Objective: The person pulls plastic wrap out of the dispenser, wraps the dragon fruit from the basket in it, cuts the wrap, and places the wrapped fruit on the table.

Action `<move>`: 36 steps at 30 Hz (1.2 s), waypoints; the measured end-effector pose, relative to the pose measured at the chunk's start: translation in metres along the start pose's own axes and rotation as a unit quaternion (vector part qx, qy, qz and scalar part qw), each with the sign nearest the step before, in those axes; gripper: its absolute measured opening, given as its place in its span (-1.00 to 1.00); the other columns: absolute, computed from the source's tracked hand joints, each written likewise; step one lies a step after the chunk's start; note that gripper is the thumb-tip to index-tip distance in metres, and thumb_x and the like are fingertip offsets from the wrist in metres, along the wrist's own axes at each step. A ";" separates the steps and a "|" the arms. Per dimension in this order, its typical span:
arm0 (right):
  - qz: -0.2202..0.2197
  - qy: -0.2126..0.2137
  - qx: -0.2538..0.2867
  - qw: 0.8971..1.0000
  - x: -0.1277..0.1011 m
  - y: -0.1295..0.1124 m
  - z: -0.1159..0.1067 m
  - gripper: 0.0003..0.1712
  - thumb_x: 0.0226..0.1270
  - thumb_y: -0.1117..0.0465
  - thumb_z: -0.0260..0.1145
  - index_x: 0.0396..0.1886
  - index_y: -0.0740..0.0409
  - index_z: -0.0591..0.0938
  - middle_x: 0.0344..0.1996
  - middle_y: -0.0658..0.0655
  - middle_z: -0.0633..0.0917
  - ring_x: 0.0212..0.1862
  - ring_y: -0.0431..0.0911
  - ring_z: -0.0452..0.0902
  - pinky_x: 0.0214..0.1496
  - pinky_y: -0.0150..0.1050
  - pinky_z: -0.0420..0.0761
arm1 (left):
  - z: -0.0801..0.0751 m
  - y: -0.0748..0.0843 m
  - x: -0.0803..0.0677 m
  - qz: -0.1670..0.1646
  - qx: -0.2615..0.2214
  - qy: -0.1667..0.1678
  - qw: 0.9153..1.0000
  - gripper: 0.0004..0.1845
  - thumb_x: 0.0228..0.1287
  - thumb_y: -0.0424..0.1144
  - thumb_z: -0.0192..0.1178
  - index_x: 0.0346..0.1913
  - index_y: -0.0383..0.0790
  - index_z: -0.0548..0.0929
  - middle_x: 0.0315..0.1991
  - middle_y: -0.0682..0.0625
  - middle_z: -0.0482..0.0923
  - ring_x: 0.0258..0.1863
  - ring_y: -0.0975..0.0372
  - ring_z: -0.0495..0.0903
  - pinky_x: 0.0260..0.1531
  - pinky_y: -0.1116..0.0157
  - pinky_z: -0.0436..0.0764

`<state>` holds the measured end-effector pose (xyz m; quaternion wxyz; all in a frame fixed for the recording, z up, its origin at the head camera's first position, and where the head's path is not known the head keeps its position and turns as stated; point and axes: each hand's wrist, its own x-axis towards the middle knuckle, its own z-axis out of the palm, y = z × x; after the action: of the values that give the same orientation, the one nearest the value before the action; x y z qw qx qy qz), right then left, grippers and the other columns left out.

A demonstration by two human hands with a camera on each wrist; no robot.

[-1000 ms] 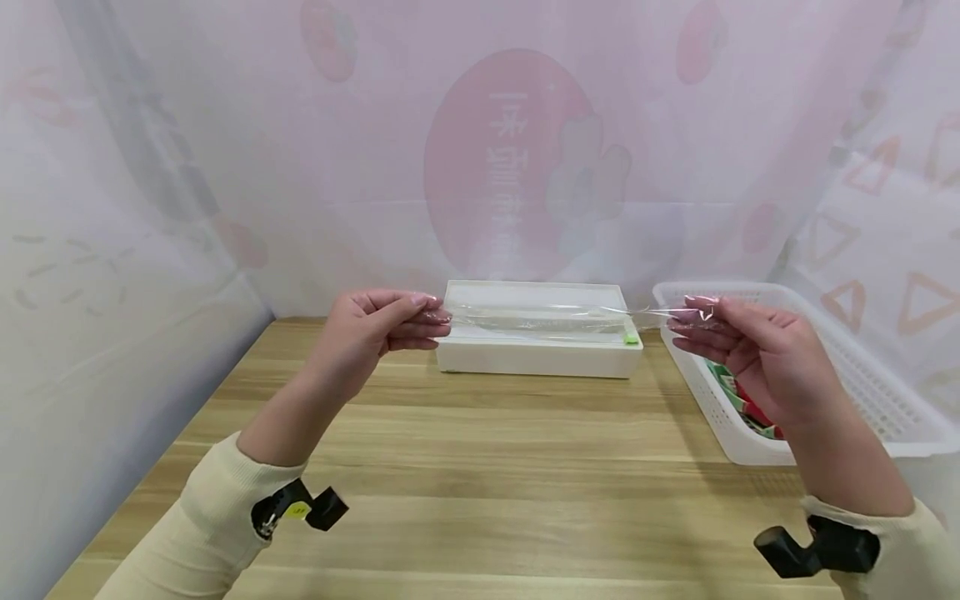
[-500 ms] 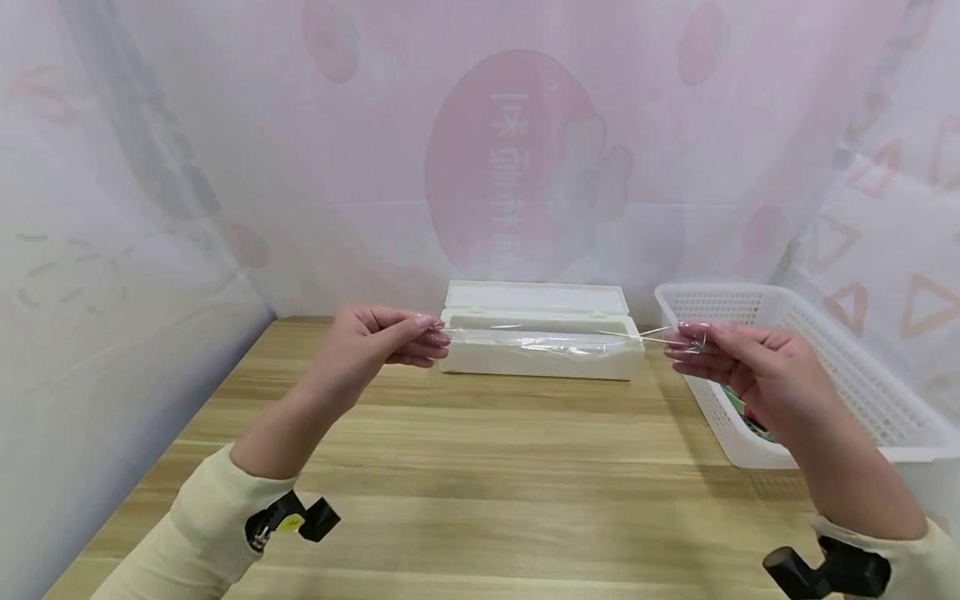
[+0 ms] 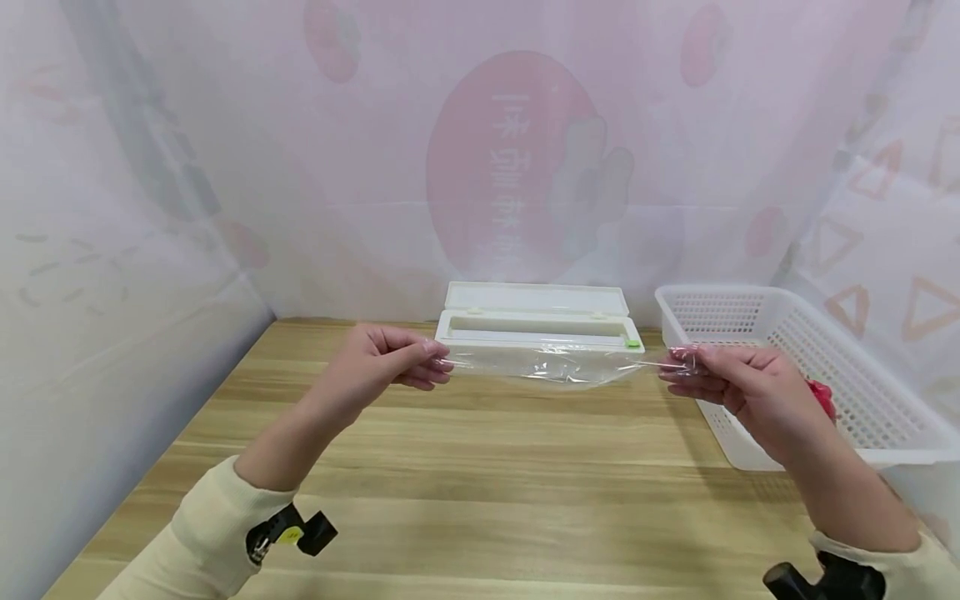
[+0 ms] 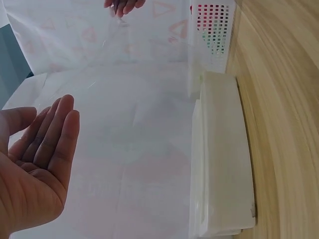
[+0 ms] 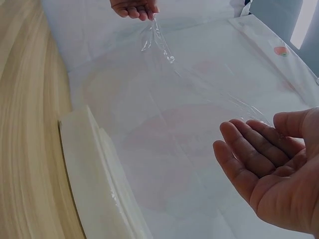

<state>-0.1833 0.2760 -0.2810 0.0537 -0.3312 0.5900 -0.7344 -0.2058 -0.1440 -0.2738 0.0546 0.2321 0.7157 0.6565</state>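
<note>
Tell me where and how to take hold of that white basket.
Grip the white basket by its near rim, reaching in from the front with the right hand. The rim forms a flat lip, the perforated walls offer little purchase, and that corner lies nearest the hand.

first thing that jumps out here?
A sheet of clear cling film stretched in mid-air between the left hand and right hand, each pinching an end. Behind it an open white dispenser box sits on the wooden table, with a white perforated basket at the right.
</note>
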 end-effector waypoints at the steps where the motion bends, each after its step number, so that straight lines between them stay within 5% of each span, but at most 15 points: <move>1: 0.008 0.005 -0.012 1.000 -0.001 0.001 0.000 -0.57 0.55 0.49 -0.20 0.07 0.48 0.60 -0.06 0.28 0.70 0.00 0.08 0.65 0.04 -0.09 0.59 | 0.000 -0.002 0.000 -0.001 0.002 -0.003 1.000 -0.73 0.36 -0.37 0.17 -0.10 -0.61 0.64 -0.27 -0.28 0.70 -0.30 0.07 0.73 -0.24 0.13 0.68; 18: 0.080 0.004 -0.056 0.995 -0.011 0.020 0.002 -0.63 0.56 0.43 -0.11 0.05 0.50 0.60 -0.07 0.23 0.71 -0.02 0.03 0.66 0.02 -0.10 0.59 | 0.002 -0.026 -0.005 -0.078 0.051 -0.070 0.993 -0.73 0.37 -0.31 0.19 -0.11 -0.54 0.67 -0.25 -0.30 0.69 -0.26 -0.05 0.72 -0.26 0.14 0.69; 36: 0.198 0.009 -0.062 0.978 -0.022 0.049 0.001 -0.63 0.56 0.30 -0.01 -0.03 0.08 0.74 -0.06 0.16 0.72 0.00 -0.03 0.65 0.01 -0.13 0.61 | 0.008 -0.054 -0.011 -0.151 0.100 -0.108 0.977 -0.78 0.33 -0.24 0.25 -0.24 -0.39 0.73 -0.36 -0.16 0.71 -0.32 -0.02 0.72 -0.29 0.11 0.69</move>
<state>-0.1812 0.2705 -0.3344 0.1717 -0.2038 0.6883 -0.6747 -0.2066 -0.1424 -0.3292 0.2069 0.1952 0.7945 0.5365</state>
